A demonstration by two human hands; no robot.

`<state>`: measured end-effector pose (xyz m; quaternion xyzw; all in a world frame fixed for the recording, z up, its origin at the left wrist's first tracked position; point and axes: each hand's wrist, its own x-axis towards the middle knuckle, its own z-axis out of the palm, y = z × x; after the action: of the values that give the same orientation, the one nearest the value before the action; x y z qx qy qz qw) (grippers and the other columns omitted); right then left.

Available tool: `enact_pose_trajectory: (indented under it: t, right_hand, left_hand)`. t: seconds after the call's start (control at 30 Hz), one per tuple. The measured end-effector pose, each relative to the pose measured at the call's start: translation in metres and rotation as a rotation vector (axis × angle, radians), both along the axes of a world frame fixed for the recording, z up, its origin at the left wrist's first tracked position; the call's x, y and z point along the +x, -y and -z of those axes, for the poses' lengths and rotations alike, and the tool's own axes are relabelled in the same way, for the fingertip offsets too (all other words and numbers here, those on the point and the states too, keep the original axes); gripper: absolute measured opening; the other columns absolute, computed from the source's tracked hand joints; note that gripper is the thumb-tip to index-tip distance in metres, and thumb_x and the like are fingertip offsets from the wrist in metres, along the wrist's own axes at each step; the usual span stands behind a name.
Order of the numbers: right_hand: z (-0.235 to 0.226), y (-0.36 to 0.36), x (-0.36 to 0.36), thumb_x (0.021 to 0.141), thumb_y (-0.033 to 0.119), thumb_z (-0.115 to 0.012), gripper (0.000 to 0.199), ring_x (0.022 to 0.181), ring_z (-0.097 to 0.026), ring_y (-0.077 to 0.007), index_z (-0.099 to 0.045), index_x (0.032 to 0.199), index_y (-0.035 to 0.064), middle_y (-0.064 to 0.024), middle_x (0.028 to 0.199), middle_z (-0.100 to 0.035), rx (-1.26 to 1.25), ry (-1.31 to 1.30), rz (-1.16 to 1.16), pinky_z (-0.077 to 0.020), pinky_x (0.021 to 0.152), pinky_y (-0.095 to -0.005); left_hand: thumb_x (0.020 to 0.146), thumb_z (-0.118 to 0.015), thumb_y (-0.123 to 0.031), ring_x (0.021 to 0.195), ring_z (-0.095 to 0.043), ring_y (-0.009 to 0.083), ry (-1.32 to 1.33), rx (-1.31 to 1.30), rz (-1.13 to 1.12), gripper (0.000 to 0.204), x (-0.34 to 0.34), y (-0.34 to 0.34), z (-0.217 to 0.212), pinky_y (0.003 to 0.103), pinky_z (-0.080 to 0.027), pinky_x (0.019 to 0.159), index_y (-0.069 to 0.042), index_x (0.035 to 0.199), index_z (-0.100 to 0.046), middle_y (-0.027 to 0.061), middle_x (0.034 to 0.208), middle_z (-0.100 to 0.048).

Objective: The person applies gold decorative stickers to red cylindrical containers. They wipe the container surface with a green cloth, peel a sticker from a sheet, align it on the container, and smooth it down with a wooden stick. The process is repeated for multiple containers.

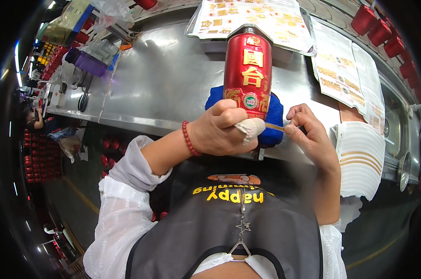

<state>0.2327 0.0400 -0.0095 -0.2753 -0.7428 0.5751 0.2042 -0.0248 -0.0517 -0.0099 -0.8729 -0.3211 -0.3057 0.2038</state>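
A red bottle (248,69) with raised gold characters and a dark shoulder lies on a blue cloth (275,114), its base toward me. My left hand (222,128) is closed against the bottle's lower end, with white cloth wrapped round one digit. A thin gold strip (274,126) runs from beside that wrapped digit to my right hand (309,132), which pinches its free end between thumb and fingertip. The wrapped digit hides where the strip meets the bottle.
Sheets of gold stickers (210,23) lie beyond the bottle on the metal table (159,69), with more sticker sheets (343,69) at right. A white sheet with gold strips (361,160) hangs near my right forearm. A purple bottle (87,63) lies far left; red bottles (379,32) line the far right.
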Motion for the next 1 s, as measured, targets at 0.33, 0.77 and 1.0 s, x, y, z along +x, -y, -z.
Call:
enact_pose_trajectory:
  t: [0.33,0.77,1.0]
  right_hand:
    - [0.002,-0.002,-0.004,0.095,0.020,-0.066,0.026,0.100,-0.044,-0.0149,-0.050,0.080,0.0053,-0.0055,0.105,-0.046,0.007,0.018,0.000,-0.0362,0.088,-0.0257]
    - [0.006,-0.002,-0.007,0.093,0.019,-0.070,0.024,0.089,-0.050,-0.0162,-0.056,0.085,0.0007,-0.0076,0.100,-0.051,0.079,-0.014,0.009,-0.0440,0.076,-0.0283]
    - [0.009,-0.001,-0.009,0.093,0.019,-0.070,0.024,0.090,-0.050,-0.0162,-0.057,0.085,0.0011,-0.0073,0.100,-0.052,0.103,-0.038,0.003,-0.0437,0.076,-0.0280]
  left_hand:
    - [0.059,-0.074,-0.013,0.101,-0.043,0.0203,0.093,-0.009,-0.101,0.029,0.003,0.010,0.017,0.034,-0.039,0.079,-0.024,0.085,-0.065,-0.0056,0.117,-0.058]
    - [0.056,-0.071,-0.016,0.099,-0.042,0.0222,0.065,0.037,-0.106,0.025,0.002,0.008,0.010,0.035,-0.039,0.076,-0.026,0.078,-0.066,-0.0069,0.111,-0.061]
    - [0.054,-0.071,-0.017,0.098,-0.043,0.0226,0.106,0.083,-0.176,0.025,-0.001,0.019,0.015,0.035,-0.039,0.073,-0.025,0.077,-0.066,-0.0058,0.108,-0.063]
